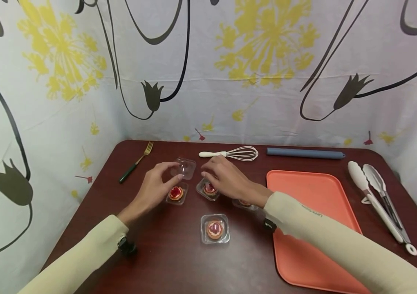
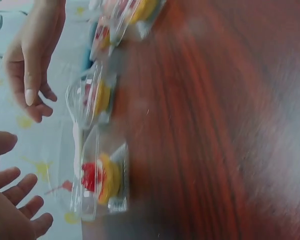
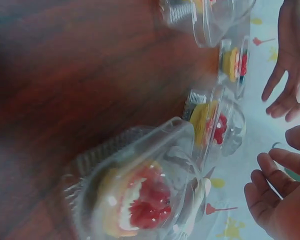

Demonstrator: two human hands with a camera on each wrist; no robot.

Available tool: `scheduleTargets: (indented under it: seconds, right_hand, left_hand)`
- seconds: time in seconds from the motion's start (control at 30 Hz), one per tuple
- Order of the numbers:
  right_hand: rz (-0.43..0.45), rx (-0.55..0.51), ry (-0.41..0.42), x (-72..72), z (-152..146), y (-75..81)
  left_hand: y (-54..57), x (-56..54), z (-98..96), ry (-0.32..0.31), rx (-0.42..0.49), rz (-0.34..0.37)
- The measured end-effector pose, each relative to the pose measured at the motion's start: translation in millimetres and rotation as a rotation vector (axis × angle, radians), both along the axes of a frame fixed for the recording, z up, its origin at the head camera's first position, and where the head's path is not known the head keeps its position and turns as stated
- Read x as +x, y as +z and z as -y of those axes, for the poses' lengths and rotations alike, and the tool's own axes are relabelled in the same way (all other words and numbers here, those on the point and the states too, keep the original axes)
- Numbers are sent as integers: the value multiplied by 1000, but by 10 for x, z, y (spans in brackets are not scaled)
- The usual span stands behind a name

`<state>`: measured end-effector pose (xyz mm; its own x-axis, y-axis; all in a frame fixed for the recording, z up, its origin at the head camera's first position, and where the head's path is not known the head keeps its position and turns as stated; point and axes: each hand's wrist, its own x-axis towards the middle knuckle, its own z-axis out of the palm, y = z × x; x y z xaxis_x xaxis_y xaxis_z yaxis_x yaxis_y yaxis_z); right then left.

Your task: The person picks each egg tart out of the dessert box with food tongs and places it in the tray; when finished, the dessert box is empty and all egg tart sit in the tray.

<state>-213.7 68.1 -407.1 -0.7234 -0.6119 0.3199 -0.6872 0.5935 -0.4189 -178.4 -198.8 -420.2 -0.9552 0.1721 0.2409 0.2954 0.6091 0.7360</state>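
My left hand [image 1: 152,185] hovers over a red-topped tart [image 1: 175,193] in a clear plastic box whose domed lid [image 1: 185,168] is folded back. Its fingers are spread and loosely curved, with nothing between them in the left wrist view. Just to the right, my right hand [image 1: 227,174] hangs above a second boxed tart [image 1: 209,188], fingers relaxed and holding nothing. A third boxed tart [image 1: 244,202] is partly hidden beneath my right wrist. Nearer to me sits another tart [image 1: 214,230] with a pink top, in its own clear box.
An orange tray [image 1: 304,183] lies on the right, under my right forearm. Tongs [image 1: 377,200] rest beyond it. Along the back are a whisk [image 1: 232,154] and a blue-grey bar [image 1: 306,153]. A green-handled fork [image 1: 136,162] lies at left. Patterned cloth hangs behind.
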Motion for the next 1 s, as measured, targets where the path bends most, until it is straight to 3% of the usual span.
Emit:
scheduleTargets:
  seconds: [0.2,0.53,1.0]
  right_hand:
    - [-56,-14,54,162,-131,-42]
    - [-142,13,79,369,-276,-139]
    - [-150,88,9,422,-343,-283]
  left_hand:
    - [-22,131,-119,-120,73,32]
    - [-142,209,-272,-289,-45,-82]
    - [-286,111,-347,-317,-120,-75]
